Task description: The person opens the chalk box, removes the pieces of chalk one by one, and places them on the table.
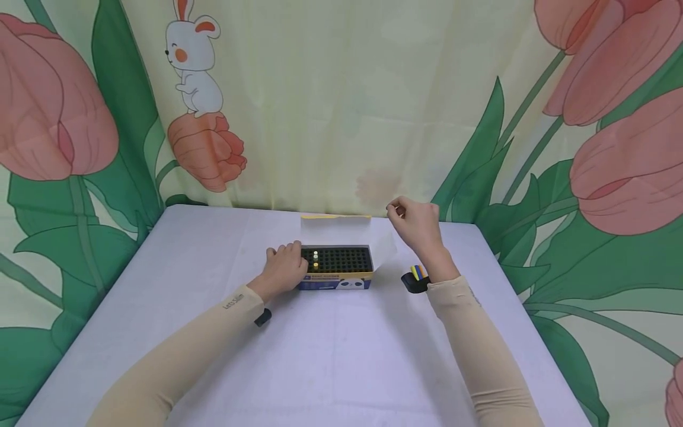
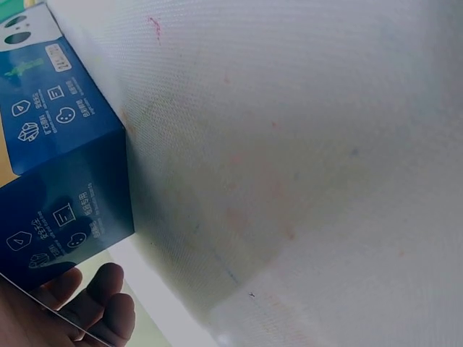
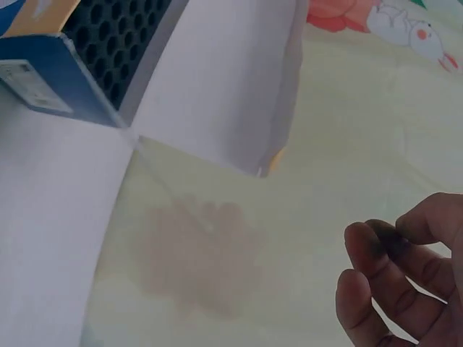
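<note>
A blue box [image 1: 336, 283] stands on the table with its lid [image 1: 335, 220] folded back. Inside is a black tray of round holes [image 1: 344, 260], and a few pale and yellow pieces [image 1: 315, 260] sit in its left columns. My left hand [image 1: 288, 254] grips the box's left end; the left wrist view shows the box side [image 2: 58, 166] and my fingers [image 2: 101, 303] curled beside it. My right hand [image 1: 396, 209] is raised behind the box's right end, with thumb and forefinger together. In the right wrist view its curled fingers [image 3: 376, 275] have dark smudges and nothing shows between them.
The box sits toward the back of a pale lilac table [image 1: 341, 356]. A curtain with tulips and a rabbit [image 1: 341, 107] hangs close behind and to both sides. A black device with coloured bands [image 1: 416, 279] is on my right wrist.
</note>
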Demonstrator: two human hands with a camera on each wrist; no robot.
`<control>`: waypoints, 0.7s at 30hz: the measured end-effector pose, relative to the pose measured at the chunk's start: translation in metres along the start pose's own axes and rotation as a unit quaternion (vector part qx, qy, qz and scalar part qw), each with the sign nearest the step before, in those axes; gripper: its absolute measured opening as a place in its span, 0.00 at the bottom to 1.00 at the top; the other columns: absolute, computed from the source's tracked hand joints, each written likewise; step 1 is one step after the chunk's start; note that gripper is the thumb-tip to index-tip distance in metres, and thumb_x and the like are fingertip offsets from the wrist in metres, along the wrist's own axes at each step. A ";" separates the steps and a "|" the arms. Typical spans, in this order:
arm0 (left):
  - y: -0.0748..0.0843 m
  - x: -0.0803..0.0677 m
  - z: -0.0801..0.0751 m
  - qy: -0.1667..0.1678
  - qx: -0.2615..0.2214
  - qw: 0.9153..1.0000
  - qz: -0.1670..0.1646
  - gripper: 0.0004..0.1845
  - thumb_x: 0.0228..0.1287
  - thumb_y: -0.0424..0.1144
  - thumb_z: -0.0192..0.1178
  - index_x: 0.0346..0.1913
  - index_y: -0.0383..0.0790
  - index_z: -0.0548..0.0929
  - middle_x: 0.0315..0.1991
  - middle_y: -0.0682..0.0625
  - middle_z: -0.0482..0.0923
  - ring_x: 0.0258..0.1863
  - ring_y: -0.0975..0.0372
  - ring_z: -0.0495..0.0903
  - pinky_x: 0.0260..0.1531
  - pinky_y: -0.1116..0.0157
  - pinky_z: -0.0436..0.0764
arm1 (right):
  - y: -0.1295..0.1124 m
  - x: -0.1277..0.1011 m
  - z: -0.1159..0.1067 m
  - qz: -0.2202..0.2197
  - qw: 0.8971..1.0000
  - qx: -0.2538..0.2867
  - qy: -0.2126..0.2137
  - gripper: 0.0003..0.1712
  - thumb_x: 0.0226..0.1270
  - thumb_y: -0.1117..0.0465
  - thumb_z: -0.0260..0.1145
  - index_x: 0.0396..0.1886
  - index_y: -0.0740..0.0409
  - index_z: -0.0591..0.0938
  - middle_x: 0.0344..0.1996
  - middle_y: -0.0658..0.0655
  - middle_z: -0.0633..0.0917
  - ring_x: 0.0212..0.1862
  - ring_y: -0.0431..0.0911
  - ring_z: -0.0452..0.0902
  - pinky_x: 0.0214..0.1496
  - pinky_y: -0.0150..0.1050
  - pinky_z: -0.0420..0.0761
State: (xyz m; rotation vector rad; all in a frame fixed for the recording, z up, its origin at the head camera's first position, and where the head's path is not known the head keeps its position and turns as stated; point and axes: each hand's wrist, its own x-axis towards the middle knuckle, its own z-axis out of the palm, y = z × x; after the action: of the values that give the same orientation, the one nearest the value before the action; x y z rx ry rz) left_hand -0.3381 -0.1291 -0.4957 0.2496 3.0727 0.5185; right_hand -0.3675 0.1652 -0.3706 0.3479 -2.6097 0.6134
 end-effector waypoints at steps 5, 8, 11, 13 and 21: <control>0.000 0.000 0.001 0.004 0.006 1.000 0.000 0.17 0.74 0.43 0.39 0.52 0.34 0.72 0.37 0.44 0.74 0.40 0.50 0.72 0.62 0.37 0.63 | -0.014 0.002 0.004 -0.029 1.000 0.003 -0.008 0.14 0.76 0.55 0.58 0.44 0.53 0.89 0.31 0.53 0.91 0.33 0.51 0.82 0.63 0.62 0.65; 0.000 0.001 0.001 0.006 0.006 1.000 0.000 0.17 0.74 0.43 0.39 0.51 0.34 0.72 0.37 0.45 0.74 0.40 0.51 0.72 0.62 0.37 0.63 | -0.025 0.003 0.009 -0.048 0.999 -0.008 -0.025 0.13 0.76 0.55 0.59 0.44 0.52 0.89 0.32 0.52 0.91 0.33 0.49 0.83 0.63 0.62 0.65; 0.001 0.002 0.000 0.007 0.008 1.000 -0.003 0.17 0.74 0.43 0.39 0.51 0.34 0.72 0.37 0.45 0.74 0.40 0.51 0.72 0.62 0.37 0.63 | -0.036 0.004 0.018 -0.067 0.997 -0.021 -0.039 0.13 0.76 0.55 0.59 0.43 0.51 0.89 0.31 0.50 0.90 0.33 0.48 0.84 0.65 0.63 0.65; 0.000 0.002 0.001 0.005 0.010 1.000 -0.002 0.17 0.74 0.43 0.39 0.51 0.34 0.72 0.37 0.45 0.74 0.40 0.51 0.72 0.62 0.36 0.63 | -0.044 0.002 0.025 -0.075 0.996 -0.026 -0.049 0.12 0.76 0.55 0.59 0.43 0.50 0.89 0.31 0.49 0.90 0.33 0.47 0.84 0.66 0.63 0.65; 0.003 0.001 0.003 0.005 0.008 1.000 -0.002 0.17 0.75 0.43 0.39 0.52 0.34 0.72 0.38 0.44 0.75 0.41 0.51 0.73 0.63 0.37 0.64 | -0.064 -0.013 0.067 -0.089 0.991 -0.012 -0.102 0.10 0.76 0.54 0.61 0.43 0.46 0.88 0.31 0.45 0.90 0.35 0.43 0.84 0.66 0.61 0.66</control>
State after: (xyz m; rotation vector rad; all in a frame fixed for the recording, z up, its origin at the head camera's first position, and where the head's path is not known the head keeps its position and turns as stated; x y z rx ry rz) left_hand -0.3386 -0.1255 -0.4972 0.2434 3.0871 0.4961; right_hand -0.3585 0.0803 -0.4075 0.6598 -2.7367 0.5090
